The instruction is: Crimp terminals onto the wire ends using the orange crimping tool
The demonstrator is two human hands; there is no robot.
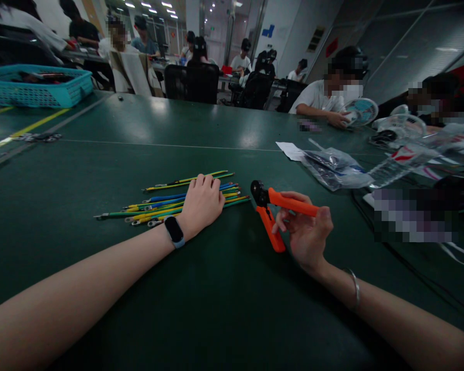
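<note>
Several yellow, green and blue wires with metal lugs on their ends (164,209) lie in a loose bundle on the green tabletop. My left hand (203,202) is over the bundle, its fingers curled down around some of the wires; the fingertips are hidden. In my right hand (307,232) is a crimping tool with orange handles (296,203) and a black head. Its handles are spread apart, and the head points up and left, just right of the wire ends. My thumb and fingers close on the upper handle, with other fingers near the lower one.
A blue plastic basket (67,88) stands at the far left. To the right lie a clear plastic bag (334,167), a clear plastic bottle (400,159) and a black cable (394,252). Across the table a person holds a small white fan (361,112); others sit behind.
</note>
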